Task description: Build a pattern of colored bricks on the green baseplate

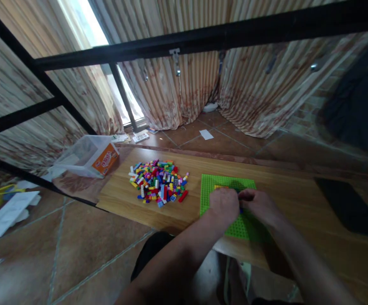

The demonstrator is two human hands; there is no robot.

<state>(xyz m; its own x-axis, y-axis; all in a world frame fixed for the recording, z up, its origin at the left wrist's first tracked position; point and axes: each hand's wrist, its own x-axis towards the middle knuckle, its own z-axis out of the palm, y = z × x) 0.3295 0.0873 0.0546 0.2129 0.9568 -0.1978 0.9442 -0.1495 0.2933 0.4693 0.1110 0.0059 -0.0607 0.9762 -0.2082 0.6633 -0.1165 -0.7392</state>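
A green studded baseplate [205,190] lies on the wooden board. Over its middle, my left hand [224,204] is closed in a loose fist, knuckles up, with its fingertips hidden. My right hand [260,205] meets it from the right, thumb and fingers pinched together just above the plate. Whatever sits between the two hands is covered by them. An orange-yellow brick [221,187] shows on the plate behind my left hand. A bit of a blue brick [241,210] peeks out between the hands.
Left of the plate spreads a pile of mixed toy bricks [158,180], with a red brick [183,196] at its edge. A clear plastic bin [76,163] with an orange label stands beyond the board's left end. A dark flat panel [350,207] lies at the right. Black metal bars [184,44] cross behind.
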